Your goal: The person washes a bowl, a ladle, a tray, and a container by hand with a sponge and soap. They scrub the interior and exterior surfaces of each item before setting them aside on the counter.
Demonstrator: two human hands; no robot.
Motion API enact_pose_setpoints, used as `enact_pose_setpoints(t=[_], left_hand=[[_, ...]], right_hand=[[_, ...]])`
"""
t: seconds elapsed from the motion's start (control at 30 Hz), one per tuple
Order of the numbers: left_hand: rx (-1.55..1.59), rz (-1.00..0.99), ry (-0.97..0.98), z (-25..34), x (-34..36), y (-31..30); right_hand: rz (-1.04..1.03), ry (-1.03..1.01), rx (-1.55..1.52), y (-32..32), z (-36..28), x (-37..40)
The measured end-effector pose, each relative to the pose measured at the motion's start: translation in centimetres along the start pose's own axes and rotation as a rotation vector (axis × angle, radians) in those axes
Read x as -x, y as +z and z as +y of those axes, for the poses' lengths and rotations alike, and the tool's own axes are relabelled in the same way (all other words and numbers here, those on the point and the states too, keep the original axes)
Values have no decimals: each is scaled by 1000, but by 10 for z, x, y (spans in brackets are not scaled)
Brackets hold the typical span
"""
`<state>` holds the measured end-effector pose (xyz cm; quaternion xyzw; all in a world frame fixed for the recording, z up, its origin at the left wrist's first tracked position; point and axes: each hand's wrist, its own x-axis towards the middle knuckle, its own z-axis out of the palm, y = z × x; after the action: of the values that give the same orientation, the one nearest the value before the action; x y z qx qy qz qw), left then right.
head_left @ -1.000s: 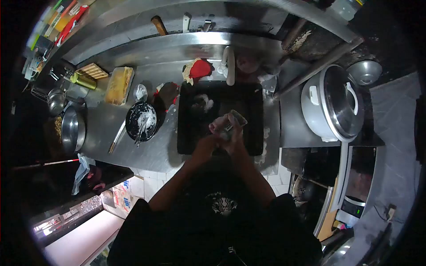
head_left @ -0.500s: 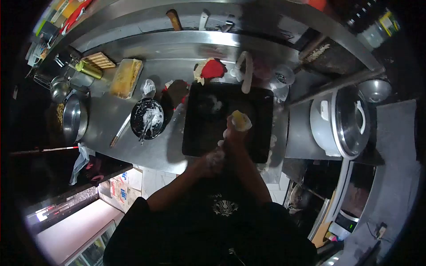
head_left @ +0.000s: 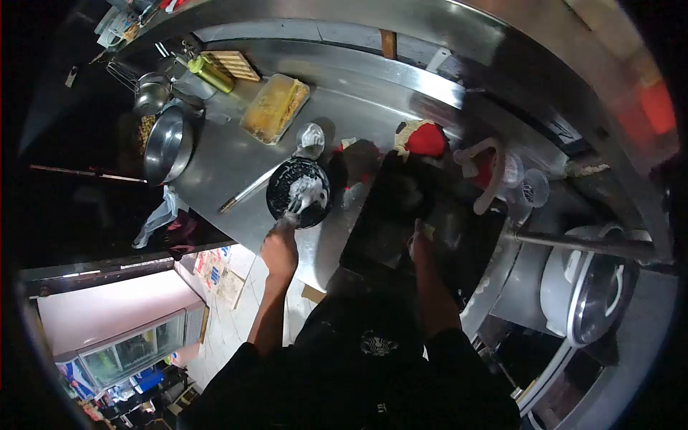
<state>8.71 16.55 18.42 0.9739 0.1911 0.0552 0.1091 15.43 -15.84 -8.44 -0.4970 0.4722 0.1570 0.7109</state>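
My left hand (head_left: 279, 251) is closed at the near rim of a small black bowl (head_left: 275, 192), around the handle end of a metal utensil (head_left: 294, 206). White suds cover the utensil's far end, so its kind is hidden. Over the dark sink (head_left: 373, 236), my right hand (head_left: 421, 251) is closed on a yellow sponge (head_left: 428, 231), of which only a small part shows. A soapy ladle (head_left: 310, 140) lies behind the bowl, its long handle running toward the front left.
The faucet (head_left: 491, 179) arches over the sink's right side. Beside it stand clear plastic cups (head_left: 534, 188). A red and cream cloth (head_left: 425, 139) lies at the back edge. A food container (head_left: 276, 107) and a steel basin (head_left: 168, 147) stand left; a large cooker (head_left: 566, 287) is right.
My left hand has left my right forearm and moved left to the utensil in the bowl. My right hand stays over the sink with the sponge. The view has turned left.
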Motion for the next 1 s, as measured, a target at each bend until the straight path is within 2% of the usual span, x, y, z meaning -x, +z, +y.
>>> enact_pose_setpoints(t=[0.1, 0.13, 0.2, 0.27, 0.33, 0.43, 0.5, 0.53, 0.57, 0.63, 0.7, 0.73, 0.8, 0.83, 0.9, 0.97, 1.0], left_hand=[[-209, -117, 34, -20, -18, 7], [-284, -173, 52, -23, -23, 12], [-202, -80, 123, -27, -24, 22], [-69, -39, 175, -6, -23, 18], [-4, -58, 155, 22, -21, 4], [45, 8, 198, 37, -4, 17], [162, -9, 268, 49, 8, 22], [330, -143, 261, 63, 9, 16], [379, -121, 304, 74, 11, 17], [480, -166, 313, 81, 28, 41], [598, -348, 371, 98, 28, 49], [652, -443, 401, 106, 27, 54], [765, -447, 385, 121, 35, 80], [822, -455, 379, 125, 39, 100], [1007, -570, 462, 120, 50, 184], [1203, -758, 275, 135, 59, 179], [1291, -880, 39, 159, 61, 121]], right_hand=[[-69, -212, -39, 12, 9, -13], [-69, -575, 490, 3, 21, -27], [-43, -1246, 1597, -26, 38, -53], [-46, -672, 1598, -16, 26, -69], [20, -463, 1583, -18, 36, -83], [209, -665, 1484, -21, 56, -83], [326, -761, 1229, -15, 11, -19], [300, -762, 1099, -21, 1, -6], [274, -764, 970, -28, -8, 5], [269, -1008, 988, -48, -28, 30], [299, -1486, 1281, -78, -56, 72], [255, -1506, 1266, -90, -71, 96], [178, -1544, 1231, -116, -93, 137], [99, -1362, 1043, -131, -96, 151], [54, -1107, 785, -159, -100, 174], [148, -1097, 832, -177, -98, 188], [209, -1109, 875, -183, -95, 190]])
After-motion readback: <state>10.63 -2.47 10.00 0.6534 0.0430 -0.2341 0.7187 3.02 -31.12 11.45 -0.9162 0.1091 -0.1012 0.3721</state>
